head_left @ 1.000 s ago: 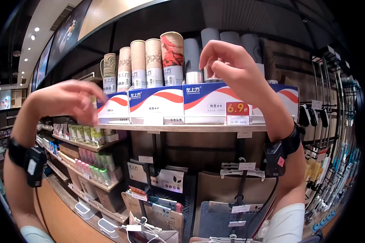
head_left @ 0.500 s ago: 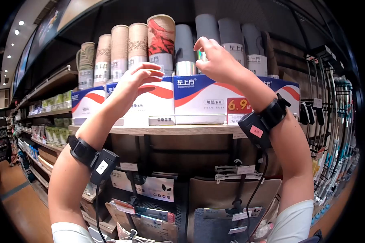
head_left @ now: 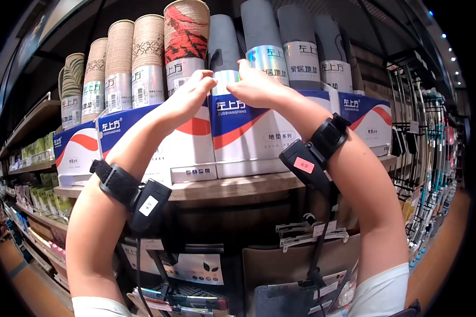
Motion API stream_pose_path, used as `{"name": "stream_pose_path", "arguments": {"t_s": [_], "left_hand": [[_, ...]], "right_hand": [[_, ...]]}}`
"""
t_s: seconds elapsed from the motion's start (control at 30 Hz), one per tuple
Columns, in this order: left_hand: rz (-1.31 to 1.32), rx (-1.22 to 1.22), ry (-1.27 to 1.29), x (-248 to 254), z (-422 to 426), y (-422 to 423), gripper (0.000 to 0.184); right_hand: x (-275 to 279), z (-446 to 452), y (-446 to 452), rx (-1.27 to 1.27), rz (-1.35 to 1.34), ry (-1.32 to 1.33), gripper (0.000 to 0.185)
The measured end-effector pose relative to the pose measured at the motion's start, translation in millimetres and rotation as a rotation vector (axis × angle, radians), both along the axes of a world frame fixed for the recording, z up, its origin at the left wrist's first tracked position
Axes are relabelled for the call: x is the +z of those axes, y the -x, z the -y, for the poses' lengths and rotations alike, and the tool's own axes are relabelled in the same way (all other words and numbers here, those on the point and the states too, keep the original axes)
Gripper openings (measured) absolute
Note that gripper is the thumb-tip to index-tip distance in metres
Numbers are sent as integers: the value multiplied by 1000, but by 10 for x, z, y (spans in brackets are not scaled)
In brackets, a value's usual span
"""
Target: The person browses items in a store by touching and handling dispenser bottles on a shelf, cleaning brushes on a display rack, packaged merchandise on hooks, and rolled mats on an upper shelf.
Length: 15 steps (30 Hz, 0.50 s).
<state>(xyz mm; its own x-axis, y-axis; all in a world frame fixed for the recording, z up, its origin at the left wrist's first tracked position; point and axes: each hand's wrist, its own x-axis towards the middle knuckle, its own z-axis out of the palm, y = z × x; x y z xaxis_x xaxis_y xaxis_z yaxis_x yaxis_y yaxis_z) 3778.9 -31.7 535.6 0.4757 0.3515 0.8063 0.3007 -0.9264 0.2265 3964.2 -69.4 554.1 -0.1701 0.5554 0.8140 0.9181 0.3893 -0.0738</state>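
Note:
A short grey rolled floor mat [head_left: 223, 42] with a shiny silver label stands upright in a printed cardboard display box [head_left: 248, 140]. My left hand [head_left: 189, 100] is at the left edge of its label, fingers stretched forward. On the label's other side is my right hand [head_left: 259, 89], its index finger and thumb apart. Both hands are close to the roll, but contact is hard to make out. Left of it stands a roll with a red pattern [head_left: 186, 31]. To the right, a taller grey roll [head_left: 260, 26] rises behind my right hand.
More patterned rolls [head_left: 148, 47] and grey rolls [head_left: 297, 31] fill neighbouring boxes along the wooden shelf [head_left: 232, 189]. Flat mats [head_left: 296, 264] hang below. Long-handled poles [head_left: 433, 158] hang at the right. Black straps with cabled devices [head_left: 149, 203] sit on my forearms.
My hands have come closer together, on either side of the short grey roll. My right hand has moved left and a little lower. The view is nearer the shelf.

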Motion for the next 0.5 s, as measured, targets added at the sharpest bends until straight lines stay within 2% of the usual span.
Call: {"name": "stream_pose_path", "arguments": {"t_s": [0.03,0.1,0.13,0.17,0.2,0.27,0.37,0.43,0.5], "left_hand": [[9,-3,0,33,-69,-45,57],[15,34,-54,101,-274,-159,67],[15,51,-102,149,-368,-218,69],[16,70,-150,210,-432,-271,71],[21,61,-151,293,-467,-310,71],[20,-183,73,445,-540,-395,75],[126,-80,-22,518,-778,-627,78],[176,2,-1,651,-1000,-773,64],[156,-9,-37,645,-1111,-780,65]], "right_hand": [[58,-73,16,-9,-1,-1,62],[168,-286,45,-112,405,-44,60],[182,-391,114,-87,163,-20,53],[346,-702,101,-141,439,30,53],[338,-913,125,-150,276,-32,47],[355,-972,176,-165,117,-93,42],[398,-928,180,-176,279,-42,45],[384,-922,224,-197,295,-54,48],[387,-928,253,-219,291,-74,52]]}}
